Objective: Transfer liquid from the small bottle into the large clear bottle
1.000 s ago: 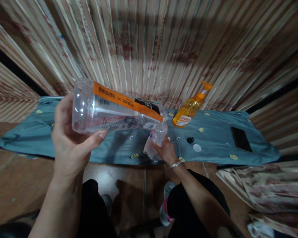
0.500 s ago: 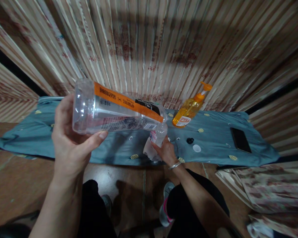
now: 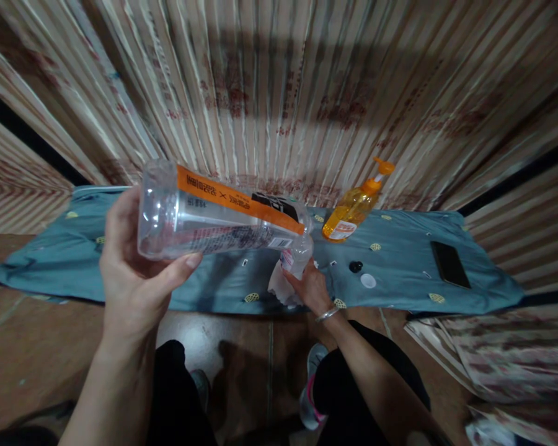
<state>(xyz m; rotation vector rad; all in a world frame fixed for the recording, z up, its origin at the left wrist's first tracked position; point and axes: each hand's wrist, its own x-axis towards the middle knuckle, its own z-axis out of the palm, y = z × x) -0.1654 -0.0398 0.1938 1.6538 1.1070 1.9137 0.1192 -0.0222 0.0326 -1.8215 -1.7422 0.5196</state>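
My left hand is wrapped round the base end of a large clear bottle with an orange and silver label. That bottle lies almost level, tilted down to the right, its neck end at the mouth of a small clear bottle. My right hand, with a bracelet at the wrist, grips the small bottle over the cloth-covered table. Beneath them a crumpled white cloth or tissue rests near the front edge. Whether liquid passes between the bottles cannot be made out.
An orange pump bottle stands on the teal tablecloth, behind my right hand. Right of that hand lie a black cap and a white round lid. A dark phone is farther right. Pleated curtains hang behind.
The base end of the large bottle and my left hand sit slightly lower in the view. My right hand still holds the small bottle in nearly the same place.
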